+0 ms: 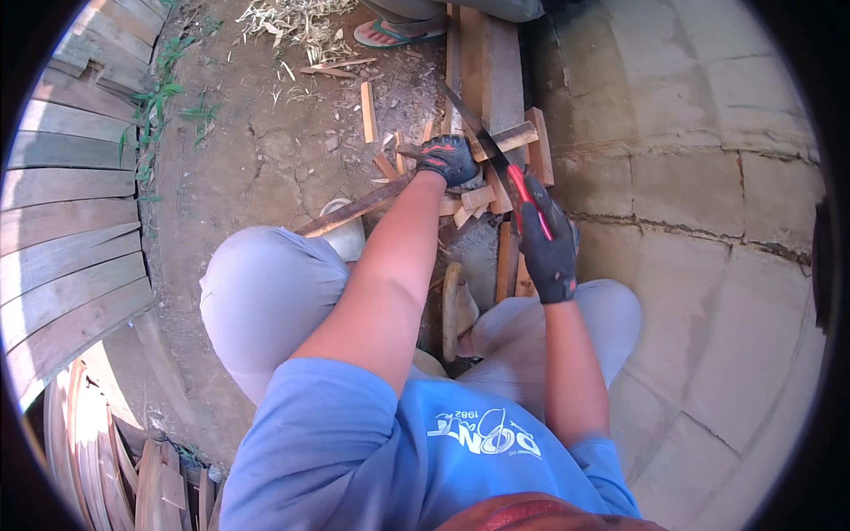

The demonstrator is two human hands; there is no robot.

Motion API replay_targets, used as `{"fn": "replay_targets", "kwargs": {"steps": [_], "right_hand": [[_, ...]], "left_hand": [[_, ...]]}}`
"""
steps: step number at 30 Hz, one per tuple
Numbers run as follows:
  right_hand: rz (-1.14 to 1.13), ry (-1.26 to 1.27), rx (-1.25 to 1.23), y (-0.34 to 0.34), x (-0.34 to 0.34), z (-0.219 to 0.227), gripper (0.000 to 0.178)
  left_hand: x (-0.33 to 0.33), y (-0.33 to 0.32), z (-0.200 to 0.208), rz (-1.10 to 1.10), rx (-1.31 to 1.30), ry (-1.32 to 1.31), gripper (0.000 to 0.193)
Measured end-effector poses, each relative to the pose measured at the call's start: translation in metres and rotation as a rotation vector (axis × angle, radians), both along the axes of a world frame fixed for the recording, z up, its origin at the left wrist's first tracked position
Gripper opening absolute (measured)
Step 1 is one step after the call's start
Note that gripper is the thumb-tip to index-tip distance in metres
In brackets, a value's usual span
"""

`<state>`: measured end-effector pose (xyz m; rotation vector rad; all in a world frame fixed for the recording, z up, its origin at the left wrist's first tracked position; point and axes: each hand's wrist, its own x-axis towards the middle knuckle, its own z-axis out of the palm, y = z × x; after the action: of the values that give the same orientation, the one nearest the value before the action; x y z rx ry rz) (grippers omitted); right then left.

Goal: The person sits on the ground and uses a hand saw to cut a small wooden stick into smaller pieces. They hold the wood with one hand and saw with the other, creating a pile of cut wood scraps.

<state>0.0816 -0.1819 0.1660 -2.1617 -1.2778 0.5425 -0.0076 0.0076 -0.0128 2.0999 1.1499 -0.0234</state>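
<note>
A long, narrow wooden strip (354, 208) runs at a slant from beside my left knee up to the right, resting over a thick plank. My left hand (447, 160), in a dark glove with red marks, is closed around the strip and presses it down near the plank. Just right of that grip, a hand saw (486, 140) with a dark blade crosses the strip. My right hand (547, 243), gloved too, wraps round the saw's red and black handle. The blade points away and to the left; whether its teeth are in the wood I cannot tell.
Several short wood offcuts (368, 112) lie on the dirt and beside the plank (505, 80). Another person's sandalled foot (390, 34) is at the far end, near pale shavings (297, 22). A block wall (682, 203) closes the right side; wooden boards (66, 208) stand at left.
</note>
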Motion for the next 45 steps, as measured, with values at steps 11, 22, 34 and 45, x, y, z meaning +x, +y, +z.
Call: {"fn": "replay_targets", "kwargs": {"steps": [11,22,34,45], "right_hand": [[-0.075,-0.022,-0.233,-0.095,-0.033,0.123,0.039],[0.03,-0.084,0.02,0.113,-0.003,-0.073,0.038],[0.016,-0.038,0.023,0.03,-0.009,0.003,0.04],[-0.052,-0.035,-0.241,-0.085,-0.057,0.107,0.04]], "left_hand": [[-0.006,0.009,-0.003,-0.016,-0.021,-0.036,0.047],[-0.005,0.001,-0.009,0.026,-0.016,-0.048,0.045],[-0.009,0.027,-0.008,-0.176,-0.138,-0.06,0.056],[-0.004,0.042,-0.046,-0.357,-0.06,-0.119,0.041]]}}
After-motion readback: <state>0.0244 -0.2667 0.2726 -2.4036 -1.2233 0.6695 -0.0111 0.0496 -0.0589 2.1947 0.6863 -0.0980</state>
